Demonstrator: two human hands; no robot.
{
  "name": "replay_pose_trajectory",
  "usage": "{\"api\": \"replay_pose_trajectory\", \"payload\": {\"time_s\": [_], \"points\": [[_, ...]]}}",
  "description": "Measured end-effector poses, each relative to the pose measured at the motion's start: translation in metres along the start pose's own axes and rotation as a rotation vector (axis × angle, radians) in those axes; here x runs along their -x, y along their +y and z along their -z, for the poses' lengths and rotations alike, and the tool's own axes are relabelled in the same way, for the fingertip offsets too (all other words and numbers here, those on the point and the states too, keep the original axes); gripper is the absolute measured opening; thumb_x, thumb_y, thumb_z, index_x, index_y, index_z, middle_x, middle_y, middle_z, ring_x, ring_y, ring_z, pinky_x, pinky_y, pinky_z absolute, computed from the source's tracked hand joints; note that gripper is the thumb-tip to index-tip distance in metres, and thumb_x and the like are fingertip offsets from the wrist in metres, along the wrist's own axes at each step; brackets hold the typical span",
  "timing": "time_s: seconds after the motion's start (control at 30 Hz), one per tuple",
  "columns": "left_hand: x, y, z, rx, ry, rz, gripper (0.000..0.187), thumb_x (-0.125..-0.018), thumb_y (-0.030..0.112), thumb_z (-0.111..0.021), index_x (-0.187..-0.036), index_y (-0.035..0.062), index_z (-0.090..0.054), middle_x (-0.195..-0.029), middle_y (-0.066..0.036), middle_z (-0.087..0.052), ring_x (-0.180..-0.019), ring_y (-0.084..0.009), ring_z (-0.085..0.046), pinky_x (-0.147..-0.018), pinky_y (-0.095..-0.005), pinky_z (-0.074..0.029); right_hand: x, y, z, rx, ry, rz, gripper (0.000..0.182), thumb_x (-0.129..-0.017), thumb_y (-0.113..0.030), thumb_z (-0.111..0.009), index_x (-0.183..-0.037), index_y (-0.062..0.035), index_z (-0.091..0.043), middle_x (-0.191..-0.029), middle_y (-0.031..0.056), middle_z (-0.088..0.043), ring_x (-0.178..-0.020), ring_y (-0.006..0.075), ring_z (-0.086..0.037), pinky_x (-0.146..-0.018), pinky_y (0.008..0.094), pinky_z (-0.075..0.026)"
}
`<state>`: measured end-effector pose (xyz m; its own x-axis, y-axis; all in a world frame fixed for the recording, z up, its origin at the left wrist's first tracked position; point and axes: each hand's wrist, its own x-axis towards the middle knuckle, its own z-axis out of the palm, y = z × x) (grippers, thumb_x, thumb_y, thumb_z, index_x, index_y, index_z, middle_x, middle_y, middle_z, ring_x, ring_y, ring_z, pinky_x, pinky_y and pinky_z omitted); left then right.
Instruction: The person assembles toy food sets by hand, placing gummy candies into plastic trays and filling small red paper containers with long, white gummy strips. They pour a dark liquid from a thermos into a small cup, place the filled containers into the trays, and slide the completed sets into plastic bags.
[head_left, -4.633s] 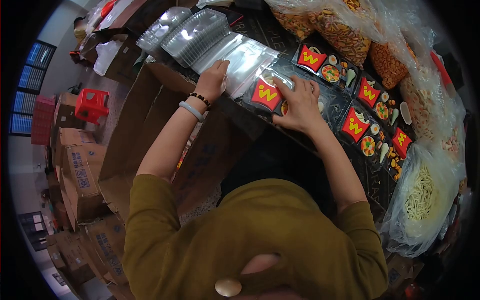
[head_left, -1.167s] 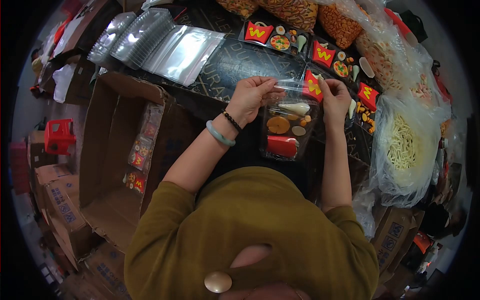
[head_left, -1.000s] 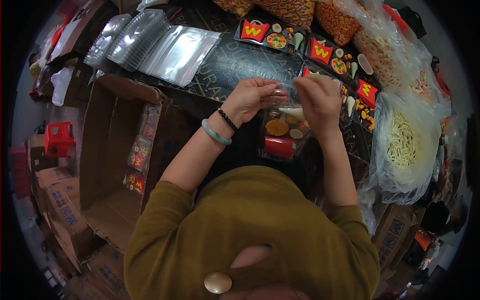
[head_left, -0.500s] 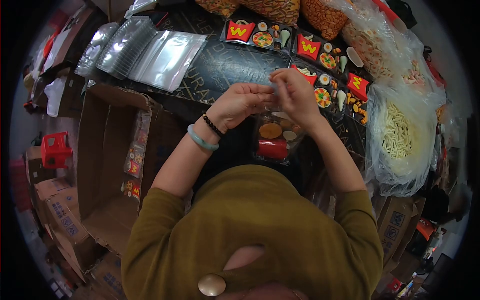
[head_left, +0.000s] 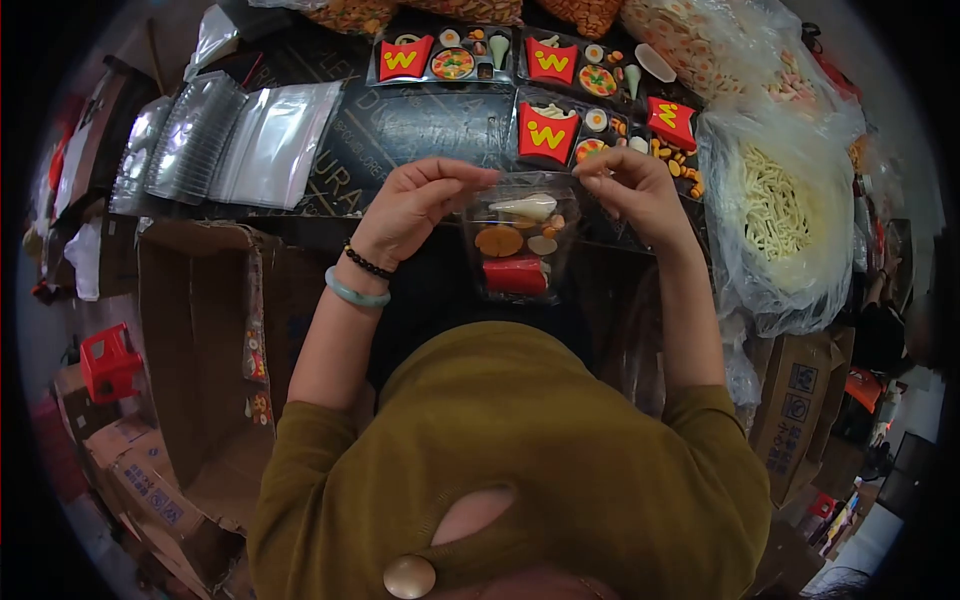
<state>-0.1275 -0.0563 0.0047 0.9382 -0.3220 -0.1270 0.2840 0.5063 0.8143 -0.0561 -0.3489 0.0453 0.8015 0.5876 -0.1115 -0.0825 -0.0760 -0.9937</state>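
Note:
A clear plastic bag [head_left: 564, 222] hangs between my two hands at the table's front edge. My left hand [head_left: 420, 205] pinches its top left corner, thumb against the fingers. At the opposite top corner, my right hand [head_left: 640, 193] grips the bag the same way. Inside lie toy food pieces: a red fries box [head_left: 515, 276], an orange round piece [head_left: 498, 240] and a pale cone-shaped piece [head_left: 528, 207]. Just beyond the bag, several filled trays with red fries boxes [head_left: 547, 130] stand on the table, partly hidden by my right hand.
Stacked clear trays [head_left: 195, 135] and flat empty bags [head_left: 275, 145] lie at the table's left. To the right sits a large bag of pale fries-like pieces [head_left: 775, 210]. An open cardboard box [head_left: 190, 350] holding packed sets stands below left. A red stool [head_left: 110, 362] is further left.
My hands, close together at the bag's top half a second ago, have spread apart to its two top corners. The view has shifted, and the bag now shows more fully.

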Motion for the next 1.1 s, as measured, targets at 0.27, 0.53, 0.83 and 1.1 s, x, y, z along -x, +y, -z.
{"api": "replay_pose_trajectory", "payload": {"time_s": [0.27, 0.53, 0.83, 1.1], "points": [[0.042, -0.031, -0.004, -0.115, 0.134, -0.240, 0.028, -0.088, -0.003, -0.052, -0.116, 0.0006, -0.057, -0.132, -0.015, -0.052, -0.123, -0.0211, -0.050, -0.102, -0.0351, -0.040, 0.037, 0.041, -0.023, 0.565, 0.001, 0.528, 0.018, -0.071, 0.010, -0.063, -0.085, -0.0013, -0.065, -0.099, 0.0109, -0.061, -0.089, 0.0191, -0.063, -0.074, 0.0282, -0.051], [0.027, -0.058, -0.031, -0.380, 0.439, -0.117, 0.044, -0.086, 0.014, -0.070, -0.123, -0.0023, -0.052, -0.107, -0.008, -0.065, -0.093, -0.0084, -0.060, -0.078, -0.0221, -0.049, 0.039, 0.056, -0.032, 0.685, -0.016, 0.729, 0.020, -0.067, 0.009, -0.065, -0.084, -0.0011, -0.061, -0.095, 0.0120, -0.061, -0.088, 0.0279, -0.063, -0.073, 0.0340, -0.053], [0.057, -0.070, -0.040, -0.680, 0.546, -0.469, 0.020, -0.080, 0.003, -0.073, -0.099, -0.0008, -0.067, -0.087, -0.005, -0.069, -0.077, -0.0090, -0.063, -0.069, -0.0222, -0.052, 0.055, 0.050, -0.015, 0.731, 0.080, 0.671, 0.027, -0.066, 0.006, -0.066, -0.092, -0.0017, -0.064, -0.102, 0.0125, -0.063, -0.093, 0.0275, -0.063, -0.080, 0.0337, -0.051], [0.068, -0.049, -0.077, -1.565, -0.050, -1.241, 0.031, -0.070, 0.006, -0.071, -0.100, 0.0033, -0.064, -0.087, -0.007, -0.063, -0.071, -0.0202, -0.060, -0.063, -0.0327, -0.049, -0.029, 0.042, 0.041, 1.403, 0.367, 0.469, 0.091, -0.057, -0.063, -0.078, -0.126, -0.0093, -0.053, -0.133, 0.0167, -0.049, -0.123, 0.0345, -0.046, -0.099, 0.0482, -0.038]]}}
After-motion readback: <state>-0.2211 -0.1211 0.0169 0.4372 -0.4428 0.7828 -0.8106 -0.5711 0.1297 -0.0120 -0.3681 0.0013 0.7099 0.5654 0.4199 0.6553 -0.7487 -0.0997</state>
